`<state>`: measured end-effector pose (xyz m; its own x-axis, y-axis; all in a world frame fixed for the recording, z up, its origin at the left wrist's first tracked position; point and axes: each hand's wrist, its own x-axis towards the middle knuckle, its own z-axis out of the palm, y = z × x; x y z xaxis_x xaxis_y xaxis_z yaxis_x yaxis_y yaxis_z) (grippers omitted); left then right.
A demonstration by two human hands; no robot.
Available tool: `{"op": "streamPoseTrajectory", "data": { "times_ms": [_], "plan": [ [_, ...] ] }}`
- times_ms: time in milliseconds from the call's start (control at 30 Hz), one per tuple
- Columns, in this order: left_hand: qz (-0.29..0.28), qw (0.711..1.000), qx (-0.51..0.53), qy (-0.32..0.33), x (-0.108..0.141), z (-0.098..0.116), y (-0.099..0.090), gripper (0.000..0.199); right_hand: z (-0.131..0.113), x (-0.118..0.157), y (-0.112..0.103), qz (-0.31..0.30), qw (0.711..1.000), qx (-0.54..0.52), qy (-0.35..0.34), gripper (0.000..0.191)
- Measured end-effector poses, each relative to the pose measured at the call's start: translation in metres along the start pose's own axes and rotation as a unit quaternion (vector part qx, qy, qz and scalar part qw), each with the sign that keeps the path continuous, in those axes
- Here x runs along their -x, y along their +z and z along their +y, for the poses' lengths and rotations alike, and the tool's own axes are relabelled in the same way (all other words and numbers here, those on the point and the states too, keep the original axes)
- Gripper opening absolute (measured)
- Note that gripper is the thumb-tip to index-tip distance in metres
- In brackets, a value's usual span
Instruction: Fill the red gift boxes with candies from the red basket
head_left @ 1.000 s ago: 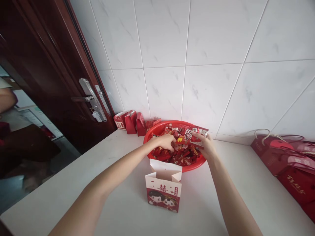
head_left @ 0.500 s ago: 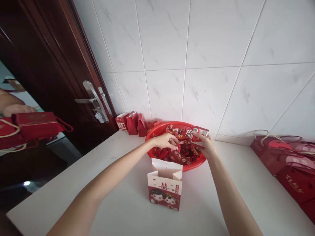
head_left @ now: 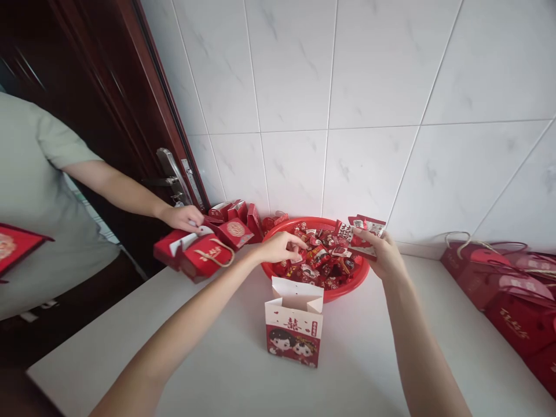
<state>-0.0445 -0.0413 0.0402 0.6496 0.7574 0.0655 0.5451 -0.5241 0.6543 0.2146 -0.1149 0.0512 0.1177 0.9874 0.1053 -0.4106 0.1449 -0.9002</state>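
A round red plastic basket [head_left: 362, 282] full of red-wrapped sweets [head_left: 321, 255] stands against the tiled wall. Over its left side is my left hand [head_left: 281, 248], fingers curled at the sweets; whether it pinches one is hard to make out. At the basket's right rim my right hand [head_left: 382, 249] grips red and white candy packets [head_left: 365, 234] between thumb and fingers. In front of the basket an open-topped paper box [head_left: 293, 339], red and cream with two cartoon faces, stands upright on the white table [head_left: 234, 370].
At the left another person's hand [head_left: 185, 219] holds red gift boxes [head_left: 202, 255] over the table's edge. Small red boxes [head_left: 237, 211] line the wall near the door handle [head_left: 171, 171]. Red gift bags [head_left: 512, 307] lie at the right.
The other person has come in from the left, bringing red boxes over the table. My left hand has drawn slightly left; my right hand has shifted right with its packets.
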Motion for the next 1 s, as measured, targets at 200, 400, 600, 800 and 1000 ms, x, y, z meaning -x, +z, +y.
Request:
{"op": "streamPoseTrajectory", "data": {
  "times_ms": [200, 400, 600, 800, 1000],
  "plan": [
    [0.025, 0.997, -0.062, -0.024, -0.019, 0.001, -0.004, 0.026, -0.015, 0.010, 0.002, 0.025, 0.999, -0.004, -0.031, 0.035],
    [0.053, 0.978, -0.202, -0.004, -0.067, -0.006, 0.020, 0.028, -0.018, 0.014, 0.006, 0.034, 0.998, 0.026, -0.047, 0.035],
    [0.077, 0.985, -0.154, 0.008, -0.084, -0.008, 0.027, 0.022, -0.015, 0.012, 0.002, 0.027, 0.998, 0.038, -0.037, 0.038],
    [0.175, 0.983, 0.004, 0.057, -0.061, 0.003, 0.014, 0.027, -0.013, 0.008, 0.000, 0.031, 0.999, 0.042, -0.013, 0.037],
    [0.174, 0.982, 0.037, 0.069, -0.039, 0.013, 0.007, 0.025, -0.013, 0.009, 0.002, 0.014, 0.999, 0.035, 0.000, 0.036]
  ]
}}
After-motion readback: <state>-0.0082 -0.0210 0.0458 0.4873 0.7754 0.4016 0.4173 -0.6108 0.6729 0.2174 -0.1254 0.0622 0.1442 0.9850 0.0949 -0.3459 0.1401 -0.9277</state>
